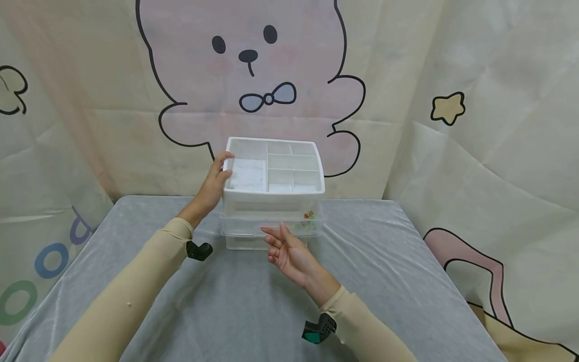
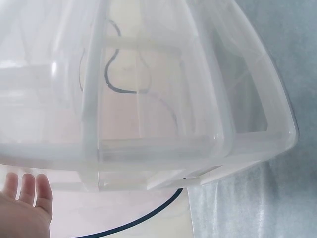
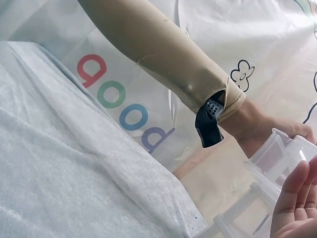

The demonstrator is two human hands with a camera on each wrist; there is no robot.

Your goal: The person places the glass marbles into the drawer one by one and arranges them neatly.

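A clear plastic drawer organizer (image 1: 271,207) stands on the cloth, with a white divided tray (image 1: 289,161) forming its top. My left hand (image 1: 212,186) holds its upper left side, thumb and fingertips over the tray's rim. In the left wrist view, several of that hand's fingers (image 2: 35,191) show beside the clear wall. A see-through drawer (image 1: 244,227) juts out from the organizer's front. Small red, orange and green pieces (image 1: 309,215) lie at its right end. My right hand (image 1: 294,256) is before the drawer front, palm turned up, fingers loosely extended, holding nothing.
A grey cloth (image 1: 362,281) covers the table beneath the organizer. Behind it hangs a printed backdrop (image 1: 384,50) with a bear figure, and similar printed sheets close off both sides. Each wrist carries a small black device (image 1: 199,250).
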